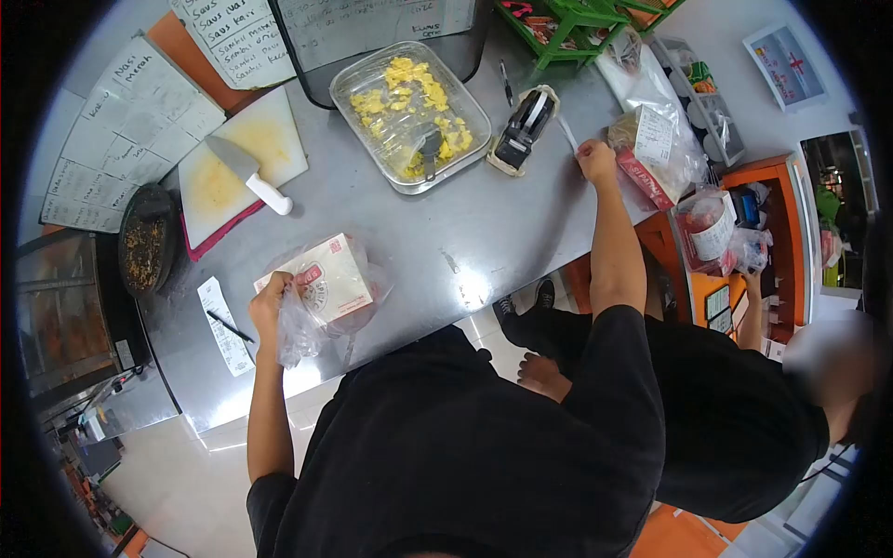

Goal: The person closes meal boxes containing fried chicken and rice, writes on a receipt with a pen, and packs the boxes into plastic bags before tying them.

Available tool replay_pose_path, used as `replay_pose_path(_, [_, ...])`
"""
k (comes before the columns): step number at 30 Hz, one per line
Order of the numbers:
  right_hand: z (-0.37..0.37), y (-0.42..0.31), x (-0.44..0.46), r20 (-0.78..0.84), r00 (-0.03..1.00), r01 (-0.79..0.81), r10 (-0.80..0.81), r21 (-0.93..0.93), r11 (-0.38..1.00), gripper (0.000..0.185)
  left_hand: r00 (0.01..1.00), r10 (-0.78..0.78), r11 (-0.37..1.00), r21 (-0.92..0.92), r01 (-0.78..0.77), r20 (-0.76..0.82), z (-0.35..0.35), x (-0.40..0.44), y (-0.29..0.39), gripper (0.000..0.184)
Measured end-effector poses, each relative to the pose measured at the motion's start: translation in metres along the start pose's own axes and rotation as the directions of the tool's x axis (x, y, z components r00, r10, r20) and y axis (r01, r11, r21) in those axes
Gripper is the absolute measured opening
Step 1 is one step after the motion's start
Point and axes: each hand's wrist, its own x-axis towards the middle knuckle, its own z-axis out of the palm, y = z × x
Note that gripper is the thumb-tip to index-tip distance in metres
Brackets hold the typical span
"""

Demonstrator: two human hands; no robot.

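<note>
My left hand [269, 305] is closed on the gathered top of a clear plastic bag [299, 335]. Inside that bag, a white food box [327, 279] with red print lies on the steel table. My right hand [596, 162] pinches the end of a pale strip of tape [567, 134]. The strip reaches toward a black tape dispenser [523, 132], which has a cloth-like wrap around it. Just right of this hand sits another bagged food package [644, 153] with a receipt on it.
A steel table [419, 256] carries a glass tray [346, 141] of yellow pieces, a knife [246, 172] on a cutting board [286, 139], a stone mortar [149, 244] and a receipt with a pen [226, 327]. Green baskets [558, 42] stand behind. A co-worker [744, 418] is at the right.
</note>
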Motion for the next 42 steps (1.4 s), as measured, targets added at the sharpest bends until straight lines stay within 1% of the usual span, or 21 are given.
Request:
replay_pose_path(4, [-0.005,0.003,-0.001,0.009,0.999,0.051,-0.050,-0.048,0.998,0.017,0.999,-0.031,1.000,0.006,0.031,-0.016,0.000,0.000,0.005,0.019])
replay_pose_path(6, [-0.007,0.002,0.001,0.078,0.997,-0.036,0.017,0.254,0.967,0.016,0.999,-0.036,0.999,0.001,0.036,-0.022,0.000,-0.001,0.005,0.020])
replay_pose_path(11, [0.006,0.006,-0.012,0.099,0.995,-0.051,0.030,0.216,0.975,0.017,1.000,0.010,1.000,0.026,-0.010,-0.023,0.002,0.000,0.003,0.019])
replay_pose_path(13, [0.010,0.004,-0.012,0.069,0.997,-0.050,0.036,0.211,0.976,0.016,0.998,-0.055,0.998,0.002,0.055,-0.024,0.000,-0.001,0.007,0.018])
replay_pose_path(16, [-0.002,-0.009,-0.007,0.053,0.999,-0.021,0.014,0.118,0.993,0.015,1.000,0.003,1.000,0.009,-0.003,-0.025,-0.001,0.000,0.008,0.025])
replay_pose_path(18, [-0.020,-0.018,0.009,0.067,0.996,0.068,-0.062,-0.097,0.993,0.016,0.999,0.014,0.999,0.042,-0.013,-0.040,0.001,0.000,0.005,0.031])
replay_pose_path(20, [-0.050,-0.036,0.023,0.058,0.990,0.141,-0.131,-0.216,0.966,0.016,1.000,-0.026,1.000,0.010,0.026,-0.005,-0.002,0.000,0.016,0.031])
replay_pose_path(23, [-0.071,-0.043,0.046,0.012,0.998,0.059,-0.057,-0.246,0.968,0.017,0.998,-0.059,0.998,-0.003,0.059,0.016,-0.002,0.001,0.015,0.031])
replay_pose_path(25, [-0.099,-0.053,0.063,-0.023,0.983,0.175,-0.183,-0.194,0.965,0.015,0.998,-0.063,0.998,0.015,0.063,-0.010,-0.001,0.002,0.010,0.031])
replay_pose_path(27, [-0.138,-0.081,0.064,0.048,0.987,0.156,-0.152,-0.106,0.982,0.017,0.999,0.033,0.998,0.046,-0.031,-0.026,-0.002,-0.001,0.005,0.029])
replay_pose_path(29, [-0.168,-0.089,0.069,-0.010,0.957,0.276,-0.289,-0.266,0.924,0.019,0.999,-0.050,0.998,0.023,0.050,-0.013,-0.006,-0.001,0.007,0.021])
replay_pose_path(31, [-0.207,-0.100,0.061,-0.074,0.902,0.379,-0.426,-0.337,0.862,0.025,0.999,0.030,0.978,-0.207,-0.026,0.014,-0.010,0.003,0.008,0.018])
replay_pose_path(32, [-0.223,-0.114,0.037,-0.187,0.894,0.379,-0.406,-0.164,0.911,0.031,0.993,0.114,0.967,-0.234,-0.105,0.025,-0.011,0.005,0.003,0.017])
replay_pose_path(33, [-0.234,-0.130,0.016,-0.191,0.911,0.374,-0.366,0.009,0.927,0.029,0.980,0.194,0.950,-0.258,-0.178,0.038,-0.011,0.007,-0.002,0.016])
replay_pose_path(34, [-0.229,-0.129,0.002,-0.202,0.897,0.442,-0.393,0.377,0.814,0.027,0.989,0.100,0.976,-0.203,-0.077,0.107,-0.017,0.008,0.006,0.017])
replay_pose_path(35, [-0.226,-0.165,-0.042,-0.188,0.912,0.407,-0.364,0.512,0.756,0.022,0.985,0.003,0.989,-0.143,0.022,0.171,-0.024,0.011,0.017,0.018])
replay_pose_path(36, [-0.211,-0.194,-0.082,-0.179,0.860,0.479,-0.478,0.607,0.635,0.017,0.969,-0.080,0.970,-0.207,0.130,0.233,-0.032,0.014,0.026,0.024])
replay_pose_path(37, [-0.187,-0.226,-0.127,-0.108,0.873,0.382,-0.476,0.758,0.529,0.016,0.943,-0.149,0.935,-0.267,0.233,0.298,-0.041,0.018,0.031,0.031])
replay_pose_path(38, [-0.157,-0.253,-0.164,-0.046,0.821,0.319,-0.569,0.864,0.390,0.018,0.942,-0.174,0.937,-0.245,0.248,0.287,-0.051,0.024,0.035,0.031])
replay_pose_path(40, [-0.100,-0.309,-0.231,0.113,0.694,0.193,-0.711,0.922,0.335,0.017,0.831,-0.250,0.837,-0.321,0.443,0.496,-0.064,0.038,0.040,0.035])
replay_pose_path(42, [-0.043,-0.354,-0.275,0.268,0.611,-0.024,-0.745,0.947,0.321,0.017,0.834,-0.217,0.835,-0.346,0.428,0.508,-0.067,0.043,0.034,0.034])
